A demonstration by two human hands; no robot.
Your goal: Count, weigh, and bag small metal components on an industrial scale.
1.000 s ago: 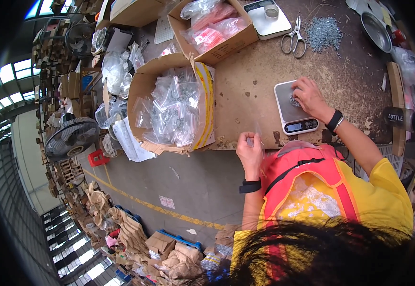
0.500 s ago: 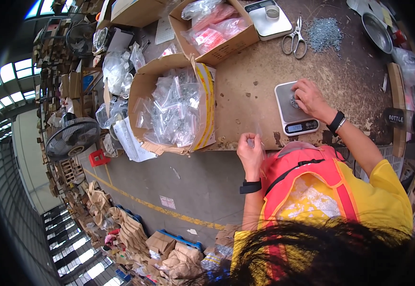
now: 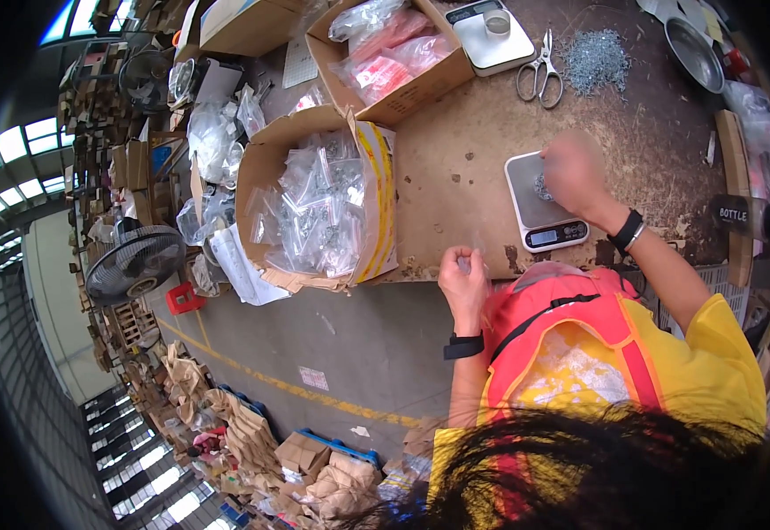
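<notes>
Head view: an open carton (image 3: 381, 203), at 9 o'clock from the nearer white scale (image 3: 537, 215), already held many clear bags (image 3: 318, 208) of grey pieces, while a loose heap (image 3: 595, 62) at 1 o'clock lay unbagged. The left hand (image 3: 463, 281), between 7 and 8 o'clock, appeared to pinch clear plastic (image 3: 479, 256); the right hand (image 3: 575, 175), its blurred grip indeterminable, partly covered a small metallic cluster (image 3: 541, 187), weighing plate beneath.

We record a worn brown bench (image 3: 447, 216); on it: compact scale (image 3: 531, 210), second white scale (image 3: 510, 58), scissors (image 3: 541, 66), heap of small grey pieces (image 3: 597, 62).
</notes>
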